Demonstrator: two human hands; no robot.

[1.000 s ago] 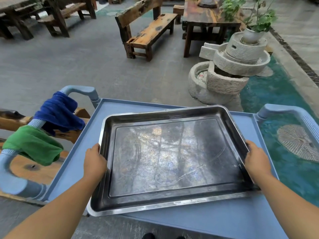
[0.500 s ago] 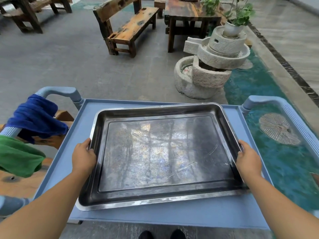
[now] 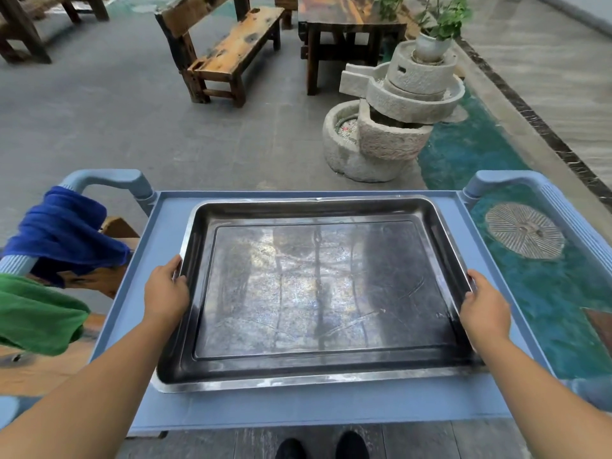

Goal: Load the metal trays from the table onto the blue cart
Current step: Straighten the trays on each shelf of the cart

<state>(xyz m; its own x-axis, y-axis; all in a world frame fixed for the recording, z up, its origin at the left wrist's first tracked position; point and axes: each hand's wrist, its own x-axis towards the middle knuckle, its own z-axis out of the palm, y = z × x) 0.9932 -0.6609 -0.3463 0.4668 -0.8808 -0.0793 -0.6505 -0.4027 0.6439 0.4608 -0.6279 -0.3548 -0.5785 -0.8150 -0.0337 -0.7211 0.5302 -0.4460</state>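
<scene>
Down at the near edge, two dark shoes (image 3: 321, 445) planted just short of the blue cart (image 3: 331, 407). Left hand (image 3: 165, 293) curled over the left rim of the metal tray (image 3: 318, 293), right hand (image 3: 483, 308) wrapped over the right rim, fingers hooked under and thumbs on top, both closed on it. Tray now square to the cart's top shelf and well inside its raised lip; a second ago skewed, near-left corner hanging past the front edge, and since then pushed forward and straightened. Looks seated flat on the shelf rather than carried, though contact underneath cannot be confirmed. By that reading, placement of this tray about done: only the letting go and a return for the next one remaining. Only this tray visible on the shelf. Over the left handle, a green cloth (image 3: 36, 313) nearest and a blue cloth (image 3: 63, 230) just beyond it, both clear of the tray. Past the cart, a stacked stone mill (image 3: 390, 120) carrying a potted plant (image 3: 437, 24), teal flooring to its right. Farther back, a wooden seat (image 3: 228, 51) and a dark wooden bench (image 3: 351, 24), no trays visible on it.
</scene>
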